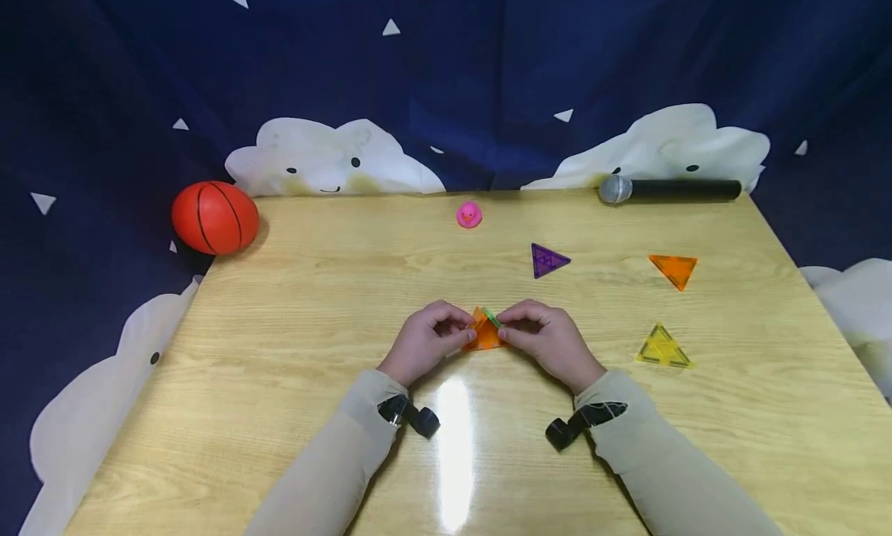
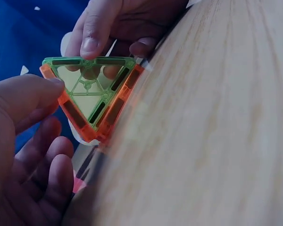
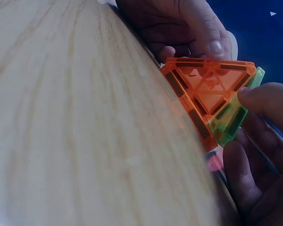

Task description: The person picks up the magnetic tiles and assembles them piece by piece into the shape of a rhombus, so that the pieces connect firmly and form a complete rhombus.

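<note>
On the table in front of me, translucent triangular magnetic tiles stand together as a small tent shape. One orange tile forms the bottom, seen edge-on along the tabletop in the wrist views. My left hand pinches the upright orange tile, thumb at its edge. My right hand holds the green tile between thumb and fingers, leaning toward the orange one. Their lower corners meet close together in both wrist views. The right thumb and fingertips also show through the clear green tile in the left wrist view.
Right of the hands lie a purple triangle, an orange triangle and a yellow triangle. Along the back are a pink toy duck and a microphone. A red ball sits at the back left corner.
</note>
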{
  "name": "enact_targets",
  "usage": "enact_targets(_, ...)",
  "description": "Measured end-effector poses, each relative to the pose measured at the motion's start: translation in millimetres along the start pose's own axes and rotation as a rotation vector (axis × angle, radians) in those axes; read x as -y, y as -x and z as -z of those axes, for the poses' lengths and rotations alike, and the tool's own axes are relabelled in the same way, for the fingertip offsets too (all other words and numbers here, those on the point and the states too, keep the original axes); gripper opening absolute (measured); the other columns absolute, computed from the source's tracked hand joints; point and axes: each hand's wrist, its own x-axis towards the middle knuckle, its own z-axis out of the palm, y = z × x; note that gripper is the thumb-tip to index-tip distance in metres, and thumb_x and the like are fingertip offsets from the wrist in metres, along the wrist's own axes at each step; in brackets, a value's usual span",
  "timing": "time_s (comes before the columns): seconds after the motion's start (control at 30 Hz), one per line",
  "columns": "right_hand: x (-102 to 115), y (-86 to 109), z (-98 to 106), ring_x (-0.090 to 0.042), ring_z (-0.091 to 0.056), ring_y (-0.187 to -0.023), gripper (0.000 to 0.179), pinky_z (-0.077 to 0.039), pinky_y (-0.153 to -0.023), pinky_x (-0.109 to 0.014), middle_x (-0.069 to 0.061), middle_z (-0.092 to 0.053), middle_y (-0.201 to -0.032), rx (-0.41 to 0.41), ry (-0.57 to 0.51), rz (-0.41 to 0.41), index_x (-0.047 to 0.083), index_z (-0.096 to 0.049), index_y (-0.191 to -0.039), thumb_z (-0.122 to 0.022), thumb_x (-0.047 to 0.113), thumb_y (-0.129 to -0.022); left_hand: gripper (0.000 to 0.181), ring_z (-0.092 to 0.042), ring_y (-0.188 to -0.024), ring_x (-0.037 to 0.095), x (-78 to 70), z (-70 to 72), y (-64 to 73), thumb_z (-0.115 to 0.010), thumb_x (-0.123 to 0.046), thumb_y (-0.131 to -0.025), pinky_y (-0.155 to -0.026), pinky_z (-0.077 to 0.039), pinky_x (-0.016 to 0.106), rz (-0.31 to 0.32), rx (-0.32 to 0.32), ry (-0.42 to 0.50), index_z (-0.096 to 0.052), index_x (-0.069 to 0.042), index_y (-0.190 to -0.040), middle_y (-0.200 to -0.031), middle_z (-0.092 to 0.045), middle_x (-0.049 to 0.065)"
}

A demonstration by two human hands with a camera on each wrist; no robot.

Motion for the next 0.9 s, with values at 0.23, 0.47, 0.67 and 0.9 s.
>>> enact_targets(0.23,0.2,1.6,-1.1,-0.015,-0.067,-0.100,0.013,-0.053,-0.088,-0.027,0.003,-0.073,-0.104,0.008,-0.008,-0.007,0.017,-0.078,-0.099,-0.077,0.010,-0.089,0.019,-0.060,-0.116,0.017,-1.2,0.7,1.6,-0.075,-0.014,-0.091,-0.082,-0.051,0.033,-0.038,0.046,0.065,-0.071,-0.018,-0.109,-0.136,-0.060,-0.003)
enact_targets(0.47,1.7,1.2,-1.1,-0.015,-0.068,-0.100,0.012,-0.054,-0.088,-0.028,0.003,-0.074,-0.104,0.021,-0.013,-0.016,0.016,-0.078,-0.099,-0.077,0.011,-0.089,0.041,-0.059,-0.105,0.016,-3.7,1.4,2.0,-0.074,-0.016,-0.093,-0.084,-0.050,0.037,-0.037,0.095,0.032,-0.065,-0.020,-0.132,-0.126,-0.065,-0.007)
enact_targets(0.67,3.2,1.6,-0.5,-0.015,-0.068,-0.097,0.011,-0.054,-0.085,-0.028,0.005,-0.075,-0.101,0.004,0.017,-0.030,0.018,-0.078,-0.100,-0.077,0.016,-0.089,0.038,-0.059,-0.109,0.028,-2.8,-0.4,0.8,-0.074,-0.006,-0.091,-0.091,-0.050,0.052,-0.073,0.094,0.055,-0.067,-0.006,-0.129,-0.132,-0.062,0.006)
enact_targets(0.9,0.4,4.2,1.6,-0.016,-0.068,-0.095,0.012,-0.054,-0.084,-0.027,0.003,-0.074,-0.101,-0.023,-0.003,-0.034,0.016,-0.078,-0.099,-0.079,0.021,-0.089,0.036,-0.059,-0.106,0.028,-5.6,0.5,1.5,-0.074,-0.008,-0.091,-0.088,-0.051,0.047,-0.085,0.086,0.000,-0.067,-0.006,-0.127,-0.126,-0.063,0.006)
